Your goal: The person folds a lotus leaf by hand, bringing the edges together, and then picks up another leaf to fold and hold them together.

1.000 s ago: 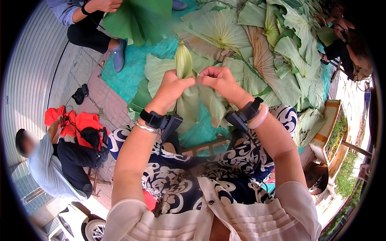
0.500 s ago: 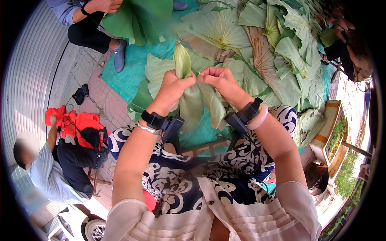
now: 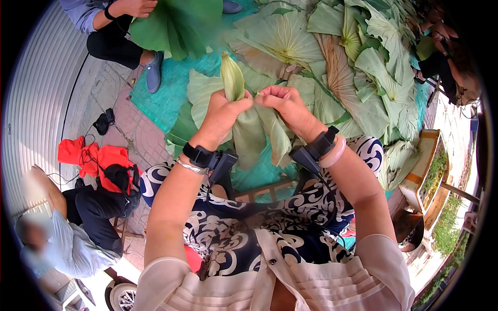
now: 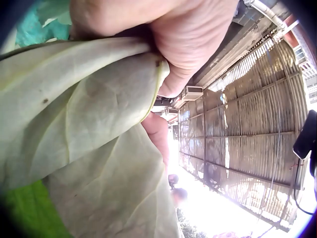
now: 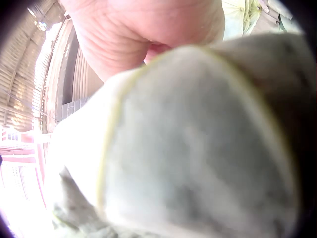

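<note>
My left hand (image 3: pixel 224 113) grips a lotus leaf (image 3: pixel 232 79) gathered into a narrow bundle. Its pale, pleated tip stands up above the fist, and the loose part hangs down below. In the left wrist view, folds of this leaf (image 4: pixel 99 104) with raised yellowish veins emerge from under the hand (image 4: pixel 193 39). Just to the right, my right hand (image 3: pixel 284 105) pinches a small bit of leaf between thumb and forefinger, close beside the left thumb. A blurred leaf fold (image 5: pixel 198 139) fills much of the right wrist view and hides the fingertips there.
Many lotus leaves (image 3: pixel 285 39) lie heaped on a teal sheet (image 3: pixel 155 106) ahead and to the right. Across from me, a seated person holds a large green leaf (image 3: pixel 179 26). Red bags (image 3: pixel 114 163) and another seated person are at left; a planter box (image 3: pixel 423 171) stands at right.
The bundle's upright tip has tilted slightly left, and a small gap has opened between my hands. The person at left has leaned back and lower. The far person's green leaf has shifted a little left.
</note>
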Demonstrator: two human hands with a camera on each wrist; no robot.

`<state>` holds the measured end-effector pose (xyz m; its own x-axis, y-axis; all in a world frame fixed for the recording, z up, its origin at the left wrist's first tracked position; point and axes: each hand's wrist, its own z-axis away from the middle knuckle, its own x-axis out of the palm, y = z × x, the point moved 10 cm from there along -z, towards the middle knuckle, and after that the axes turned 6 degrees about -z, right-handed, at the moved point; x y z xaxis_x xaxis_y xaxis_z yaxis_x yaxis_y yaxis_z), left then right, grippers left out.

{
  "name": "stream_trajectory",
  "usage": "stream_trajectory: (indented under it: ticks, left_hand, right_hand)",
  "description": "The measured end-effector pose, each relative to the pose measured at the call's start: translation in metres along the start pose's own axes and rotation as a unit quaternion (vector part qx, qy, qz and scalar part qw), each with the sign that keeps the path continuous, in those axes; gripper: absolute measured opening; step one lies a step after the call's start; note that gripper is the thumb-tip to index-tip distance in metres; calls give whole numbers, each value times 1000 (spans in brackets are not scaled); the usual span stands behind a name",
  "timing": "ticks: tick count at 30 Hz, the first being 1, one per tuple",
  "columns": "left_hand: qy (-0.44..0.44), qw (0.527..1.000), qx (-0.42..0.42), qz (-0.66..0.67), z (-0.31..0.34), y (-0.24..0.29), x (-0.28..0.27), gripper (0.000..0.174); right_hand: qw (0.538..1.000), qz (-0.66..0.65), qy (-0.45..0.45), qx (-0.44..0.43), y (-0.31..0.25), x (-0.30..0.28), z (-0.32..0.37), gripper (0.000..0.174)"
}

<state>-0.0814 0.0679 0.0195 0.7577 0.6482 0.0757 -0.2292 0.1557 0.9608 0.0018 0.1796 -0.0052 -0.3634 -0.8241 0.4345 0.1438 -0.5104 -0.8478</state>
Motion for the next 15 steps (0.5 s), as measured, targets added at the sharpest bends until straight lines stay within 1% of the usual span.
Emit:
stream_trajectory:
  ticks: [5,8,11,14,15]
  left_hand:
    - [-1,1000,10,13,-1,1,-1,13]
    - [2,1000,4,4,-2,0,-4,13]
    - [14,1000,5,-20,-2,1,-6,14]
    - [12,999,-3,-48,0,6,-6,16]
    - [10,999,-13,-51,0,7,-5,17]
  right_hand:
    - [999,-32,1,4,-1,1,1,18]
    - [1000,-12,13,-7,-5,1,-1,17]
    - [994,103,15,-5,-19,4,2,21]
    - [979,201,-23,1,-17,6,2,24]
    - [979,202,-26,-10,-16,5,1,24]
